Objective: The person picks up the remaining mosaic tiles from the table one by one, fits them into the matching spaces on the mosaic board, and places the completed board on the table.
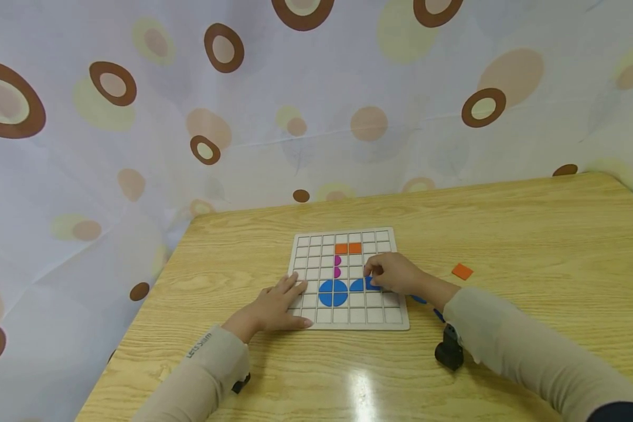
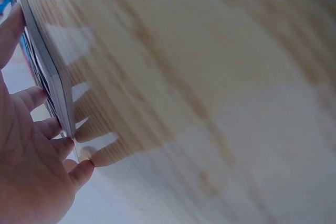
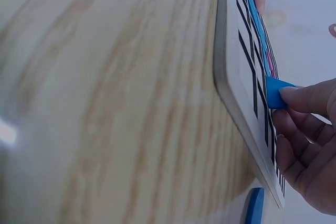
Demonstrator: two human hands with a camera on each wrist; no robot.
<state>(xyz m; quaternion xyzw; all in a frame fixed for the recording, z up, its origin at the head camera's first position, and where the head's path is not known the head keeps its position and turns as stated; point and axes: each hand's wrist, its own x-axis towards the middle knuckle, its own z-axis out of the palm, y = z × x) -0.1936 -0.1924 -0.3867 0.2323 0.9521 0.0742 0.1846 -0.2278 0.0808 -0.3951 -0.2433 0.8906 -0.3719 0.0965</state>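
A white grid board (image 1: 395,316) lies on the wooden table. My left hand (image 1: 279,305) rests at its left edge with fingers spread; the left wrist view shows fingertips touching that edge. Between thumb and fingers, my right hand (image 1: 395,272) pinches a blue flat piece (image 3: 276,93) over the board's right half. The piece stands tilted against the grid in the right wrist view. Just left of it sits a blue quarter-circle piece (image 1: 356,285). Several blue quarters form a circle (image 1: 326,287). Above are two magenta rounded pieces (image 1: 337,260) and two orange squares (image 1: 341,248).
Right of the board, a loose orange square (image 1: 462,271) lies on the table (image 1: 533,234). Loose blue pieces (image 1: 418,299) lie near my right forearm, partly hidden by it. A patterned cloth (image 1: 327,158) hangs behind the table.
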